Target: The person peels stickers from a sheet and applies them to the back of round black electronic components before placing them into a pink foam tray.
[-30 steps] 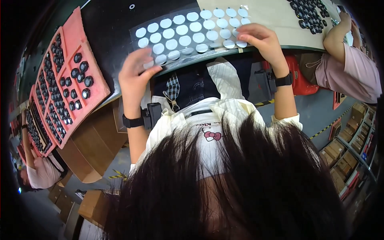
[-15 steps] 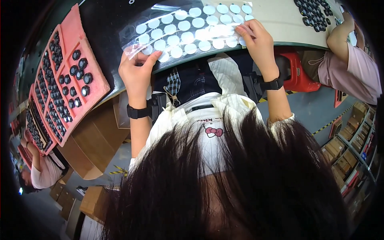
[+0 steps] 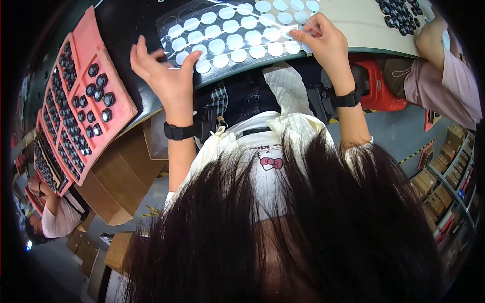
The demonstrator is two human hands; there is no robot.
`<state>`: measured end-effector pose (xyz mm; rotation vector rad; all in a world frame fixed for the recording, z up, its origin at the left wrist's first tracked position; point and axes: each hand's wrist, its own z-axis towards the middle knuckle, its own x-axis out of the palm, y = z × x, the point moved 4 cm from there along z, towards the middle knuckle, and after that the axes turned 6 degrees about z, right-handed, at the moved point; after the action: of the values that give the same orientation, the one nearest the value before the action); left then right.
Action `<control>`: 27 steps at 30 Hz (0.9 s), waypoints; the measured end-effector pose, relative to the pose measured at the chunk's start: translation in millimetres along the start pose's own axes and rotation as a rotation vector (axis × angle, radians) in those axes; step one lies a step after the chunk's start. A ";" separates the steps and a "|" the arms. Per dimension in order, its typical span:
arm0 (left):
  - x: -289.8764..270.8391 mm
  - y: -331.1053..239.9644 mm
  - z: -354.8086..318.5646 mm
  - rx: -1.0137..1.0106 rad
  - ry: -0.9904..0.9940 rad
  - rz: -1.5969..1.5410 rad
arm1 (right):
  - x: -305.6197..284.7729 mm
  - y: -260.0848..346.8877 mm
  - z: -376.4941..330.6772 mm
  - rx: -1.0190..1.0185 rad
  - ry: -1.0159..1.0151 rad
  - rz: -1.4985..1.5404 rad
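Observation:
A clear plastic sheet of round pale stickers (image 3: 233, 40) lies along the near edge of the dark worktop in front of me. The rounds run in several rows, and a few spots at the far left corner look see-through. My right hand (image 3: 323, 40) pinches the sheet's right end between thumb and fingers. At the opposite end my left hand (image 3: 165, 76) is spread open, its thumb over the sheet's near left corner and its other fingers up beyond the left edge. Glare washes out part of the sheet.
To the left stands a pink foam tray (image 3: 118, 96) with many round black parts (image 3: 108, 99). More black parts (image 3: 399, 17) lie on the pale table surface at the far right. Below are a red stool (image 3: 376, 86) and a cardboard box (image 3: 121, 171). People sit at both sides.
My left hand has let go of the sheet's left end and spread its fingers, moving left. The sheet has flattened and shifted slightly away. My right hand keeps its pinch.

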<state>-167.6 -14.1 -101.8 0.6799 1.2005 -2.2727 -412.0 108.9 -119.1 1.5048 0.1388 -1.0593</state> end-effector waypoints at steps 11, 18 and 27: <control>15.8 -43.6 -41.5 0.478 0.546 0.234 | 3.4 -6.3 3.9 -0.042 -0.039 -0.146; 25.0 -46.1 -48.8 0.544 0.552 0.468 | -8.7 6.7 4.5 0.128 -0.098 -0.073; 25.1 -38.2 -53.0 0.531 0.561 0.526 | 39.3 77.8 -47.2 -0.552 0.213 -0.406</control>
<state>-199.5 45.4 -120.1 1.6908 0.4941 -1.9835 -315.8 109.3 -95.5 1.0963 0.8469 -1.0577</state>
